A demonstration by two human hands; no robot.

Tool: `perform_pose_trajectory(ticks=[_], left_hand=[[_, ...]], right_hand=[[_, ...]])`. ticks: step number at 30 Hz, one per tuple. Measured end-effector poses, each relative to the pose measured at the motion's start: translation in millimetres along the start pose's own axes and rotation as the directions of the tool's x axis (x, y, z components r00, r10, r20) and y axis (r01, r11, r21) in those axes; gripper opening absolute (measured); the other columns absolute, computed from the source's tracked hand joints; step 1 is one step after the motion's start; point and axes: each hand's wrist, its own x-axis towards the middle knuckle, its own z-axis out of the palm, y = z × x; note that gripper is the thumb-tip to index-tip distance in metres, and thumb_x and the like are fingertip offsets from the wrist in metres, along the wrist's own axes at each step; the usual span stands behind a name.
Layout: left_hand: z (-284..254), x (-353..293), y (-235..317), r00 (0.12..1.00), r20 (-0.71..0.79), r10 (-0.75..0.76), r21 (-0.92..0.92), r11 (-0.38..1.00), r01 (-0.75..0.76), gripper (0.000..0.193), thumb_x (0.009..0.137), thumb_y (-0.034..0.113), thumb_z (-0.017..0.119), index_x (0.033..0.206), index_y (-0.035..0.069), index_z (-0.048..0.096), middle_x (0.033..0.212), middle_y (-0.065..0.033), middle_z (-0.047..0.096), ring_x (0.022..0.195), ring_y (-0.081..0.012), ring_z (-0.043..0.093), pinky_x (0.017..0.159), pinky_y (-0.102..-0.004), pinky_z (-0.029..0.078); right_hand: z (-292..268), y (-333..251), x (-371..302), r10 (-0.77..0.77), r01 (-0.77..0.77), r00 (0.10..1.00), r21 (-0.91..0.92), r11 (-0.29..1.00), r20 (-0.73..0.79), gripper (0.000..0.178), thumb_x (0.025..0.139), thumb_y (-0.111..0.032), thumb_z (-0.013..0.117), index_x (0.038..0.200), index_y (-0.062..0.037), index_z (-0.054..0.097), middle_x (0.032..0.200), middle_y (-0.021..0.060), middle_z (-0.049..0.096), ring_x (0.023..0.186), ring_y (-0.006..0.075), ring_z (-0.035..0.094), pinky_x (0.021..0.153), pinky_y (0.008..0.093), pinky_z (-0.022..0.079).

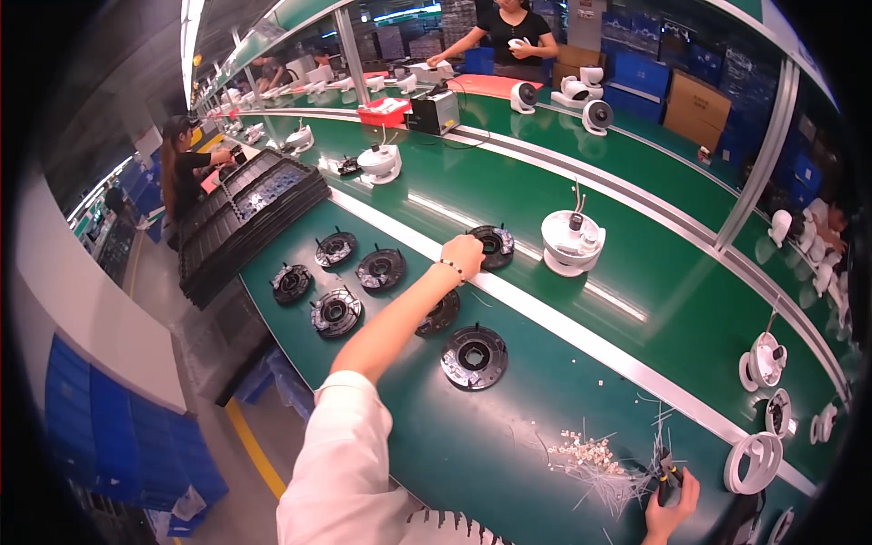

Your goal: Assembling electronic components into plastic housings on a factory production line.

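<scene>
My left arm reaches far across the bench. My left hand is closed at the near-left rim of a black round base part, over the white rail; its fingertips are partly hidden. At the lower right, my right hand grips side cutters with black and yellow handles, jaws pointing away from me. Beside the cutters lies a heap of small cream connectors and clear cut strips. Several more black round parts stand on the bench, one nearest me and another partly behind my forearm.
Beyond the white rail runs a green conveyor bearing a white camera-like housing with upright wires. Stacked black trays stand at the left end. A white ring is at the right. Co-workers work across the line and at far left.
</scene>
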Motion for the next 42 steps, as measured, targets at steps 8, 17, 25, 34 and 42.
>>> perform_pose_trajectory(ticks=[8, 17, 25, 34, 42], left_hand=[[-24.8, -3.9, 25.1, 0.982, -0.172, 0.075, -0.141, 0.985, -0.099, 0.051, 0.061, 0.032, 0.070, 0.100, 0.005, 0.053, 0.104, -0.0160, 0.053, 0.099, -0.0322, 0.050, 0.080, -0.0398, 0.045], [27.2, 13.2, 34.4, 0.997, -0.042, 0.062, 0.070, 0.996, -0.059, 0.039, 0.076, 0.021, 0.057, 0.113, 0.015, 0.047, 0.095, -0.0094, 0.059, 0.089, -0.0251, 0.056, 0.072, -0.0400, 0.047], [-56.4, -37.8, 64.5, 0.951, 0.297, 0.088, 0.146, 0.980, -0.136, 0.045, 0.071, 0.048, 0.057, 0.083, 0.005, 0.064, 0.090, -0.0151, 0.062, 0.089, -0.0290, 0.059, 0.075, -0.0370, 0.048], [-15.1, 50.4, 140.8, 0.890, -0.444, 0.102, -0.454, 0.831, -0.321, 0.027, 0.070, 0.018, 0.064, 0.091, 0.001, 0.059, 0.093, -0.0140, 0.060, 0.081, -0.0287, 0.059, 0.072, -0.0346, 0.047], [18.4, 101.5, 174.6, 0.845, -0.412, 0.340, -0.404, 0.763, -0.504, 0.033, 0.067, 0.015, 0.064, 0.098, 0.006, 0.059, 0.112, -0.0112, 0.053, 0.100, -0.0278, 0.052, 0.085, -0.0349, 0.042]], right_hand=[[-16.2, -32.1, 22.7, -0.158, 0.149, 0.985, -0.131, 0.980, -0.069, 0.037, 0.061, -0.010, 0.067, 0.096, -0.0002, 0.058, 0.088, 0.0166, 0.058, 0.081, 0.0333, 0.056, 0.075, 0.0395, 0.045], [-22.7, -37.6, 18.3, -0.136, 0.121, 0.989, -0.196, 0.973, -0.065, 0.036, 0.064, -0.010, 0.065, 0.097, -0.0005, 0.059, 0.088, 0.0157, 0.058, 0.081, 0.0325, 0.056, 0.075, 0.0395, 0.044], [-14.5, -4.3, 1.6, -0.009, 0.008, 0.999, -0.024, 1.000, -0.045, 0.050, 0.055, 0.003, 0.057, 0.104, 0.0028, 0.052, 0.092, 0.0175, 0.053, 0.087, 0.0331, 0.053, 0.079, 0.0380, 0.041], [-4.9, -5.9, 14.8, 0.024, -0.030, 0.988, -0.036, 0.999, -0.151, 0.049, 0.050, -0.001, 0.060, 0.099, 0.0009, 0.055, 0.088, 0.0164, 0.055, 0.079, 0.0330, 0.053, 0.072, 0.0376, 0.044], [-20.4, -13.0, 49.1, -0.028, 0.023, 0.989, -0.035, 0.999, -0.146, 0.047, 0.051, 0.000, 0.060, 0.098, 0.0012, 0.055, 0.087, 0.0155, 0.056, 0.079, 0.0303, 0.055, 0.072, 0.0355, 0.045]])
